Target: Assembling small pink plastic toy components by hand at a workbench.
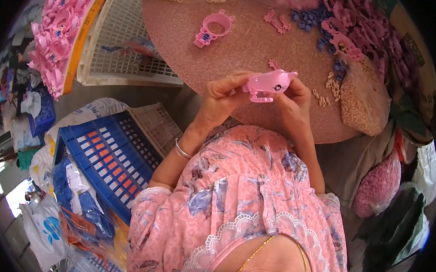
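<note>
Both my hands are raised over the near edge of a round reddish-brown table (pixel 253 50). Between them is a pink plastic toy part (pixel 273 82) with a printed black eye and a small arm sticking out below. Fingers and thumb of my left hand (pixel 222 97) pinch its left end. My right hand (pixel 296 101) grips its right end, thumb underneath. Just beyond it lies a small pink piece (pixel 273 64). Farther back sit a pink ring-shaped part (pixel 229 20) with a blue piece attached, and some small pink pieces (pixel 277 23).
At the table's right are small blue parts (pixel 308 20), a heap of pink parts (pixel 367 22), loose beige pieces (pixel 332 83) and a clear bag of beige pieces (pixel 362 106). Left stand a white crate (pixel 119 42), pink parts in a yellow-edged container (pixel 77 45), and a blue basket (pixel 113 163).
</note>
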`<action>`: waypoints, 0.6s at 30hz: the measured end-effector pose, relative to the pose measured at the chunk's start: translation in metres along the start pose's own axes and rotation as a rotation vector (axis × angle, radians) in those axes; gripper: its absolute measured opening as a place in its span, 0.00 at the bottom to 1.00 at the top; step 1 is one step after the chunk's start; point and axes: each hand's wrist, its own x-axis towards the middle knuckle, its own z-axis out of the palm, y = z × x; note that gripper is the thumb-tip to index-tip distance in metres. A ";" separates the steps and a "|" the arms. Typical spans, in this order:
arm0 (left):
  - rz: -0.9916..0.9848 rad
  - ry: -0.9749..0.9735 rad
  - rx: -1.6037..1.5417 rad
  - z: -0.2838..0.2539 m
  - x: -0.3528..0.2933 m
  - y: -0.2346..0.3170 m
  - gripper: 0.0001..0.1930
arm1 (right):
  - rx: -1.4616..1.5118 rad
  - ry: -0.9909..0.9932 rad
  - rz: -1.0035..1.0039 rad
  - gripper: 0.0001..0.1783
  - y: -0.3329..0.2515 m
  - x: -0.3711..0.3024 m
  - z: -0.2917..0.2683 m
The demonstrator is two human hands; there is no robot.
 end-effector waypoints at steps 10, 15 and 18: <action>-0.120 0.060 -0.277 0.009 -0.002 -0.007 0.19 | 0.194 0.066 0.123 0.19 -0.005 0.007 0.004; -0.104 0.062 -0.405 0.006 -0.005 -0.019 0.21 | 0.291 0.027 0.154 0.20 -0.003 0.009 0.002; -0.186 0.086 -0.555 0.012 -0.003 -0.012 0.22 | 0.286 0.027 0.175 0.19 0.004 0.009 0.000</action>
